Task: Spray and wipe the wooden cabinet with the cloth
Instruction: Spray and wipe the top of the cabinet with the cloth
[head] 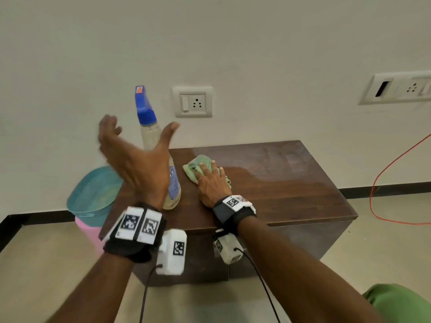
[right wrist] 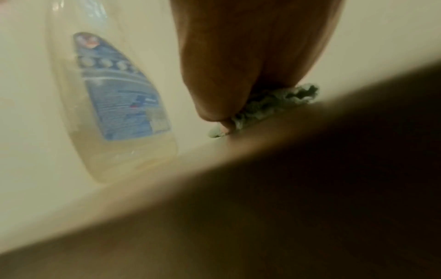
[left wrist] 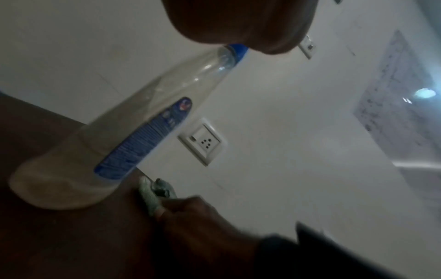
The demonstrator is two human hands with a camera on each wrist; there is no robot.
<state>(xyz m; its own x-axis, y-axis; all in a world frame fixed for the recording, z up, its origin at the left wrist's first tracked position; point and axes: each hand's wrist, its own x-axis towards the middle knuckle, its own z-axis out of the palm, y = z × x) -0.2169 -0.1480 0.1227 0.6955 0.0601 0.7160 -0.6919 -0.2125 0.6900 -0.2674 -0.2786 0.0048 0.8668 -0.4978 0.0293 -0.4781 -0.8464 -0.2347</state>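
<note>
A dark wooden cabinet (head: 279, 187) stands against the wall, its top showing a wet sheen at the back. A clear spray bottle (head: 151, 136) with a blue trigger head stands upright near the top's left edge. My left hand (head: 137, 157) hovers in front of the bottle, fingers spread wide and holding nothing; whether it touches the bottle is unclear. My right hand (head: 210, 180) lies flat, palm down, pressing a green cloth (head: 194, 166) onto the cabinet top beside the bottle. The bottle (left wrist: 133, 136) and cloth (left wrist: 152, 194) appear in the left wrist view, the cloth (right wrist: 274, 105) under my fingers in the right wrist view.
A teal basket (head: 93, 192) on a pink bin (head: 86, 236) stands left of the cabinet. Wall sockets (head: 193, 101) sit behind the bottle and at the far right (head: 396, 88). A red cable (head: 382, 183) trails on the floor to the right.
</note>
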